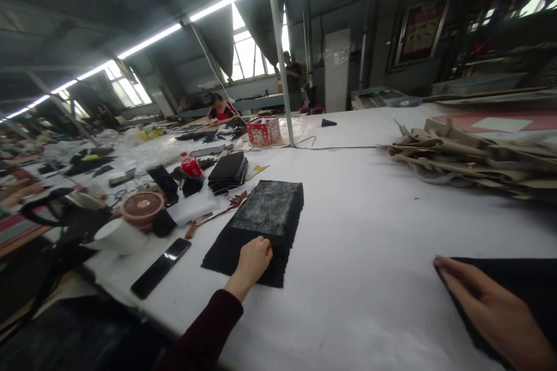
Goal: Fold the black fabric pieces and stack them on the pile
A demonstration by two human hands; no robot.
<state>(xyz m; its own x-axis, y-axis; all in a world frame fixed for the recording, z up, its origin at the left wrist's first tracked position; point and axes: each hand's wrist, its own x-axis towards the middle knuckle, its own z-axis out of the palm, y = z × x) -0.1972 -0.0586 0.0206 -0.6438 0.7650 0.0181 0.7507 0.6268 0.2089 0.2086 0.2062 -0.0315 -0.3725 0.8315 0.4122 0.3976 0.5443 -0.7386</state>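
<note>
A stack of black fabric pieces (pixel 265 208) lies on the white table, its upper part greyish and speckled, its near part plain black. My left hand (pixel 255 259) rests at the near part, fingers curled and pinching the black fabric; the fingertips are partly hidden. At the right edge of the view, my right hand (pixel 496 307) has its fingers together at the corner of a dark fabric piece (pixel 522 278), which runs out of view. That hand's palm side and part of its thumb are hidden.
Left of the stack are a phone (pixel 161 268), a white roll (pixel 119 236), a pink fan (pixel 143 208), a red-labelled bottle (pixel 191 166) and black folded pieces (pixel 228 171). Beige material (pixel 470 153) is heaped at right. A pole (pixel 282 58) rises beside a red box (pixel 263 130); people work behind.
</note>
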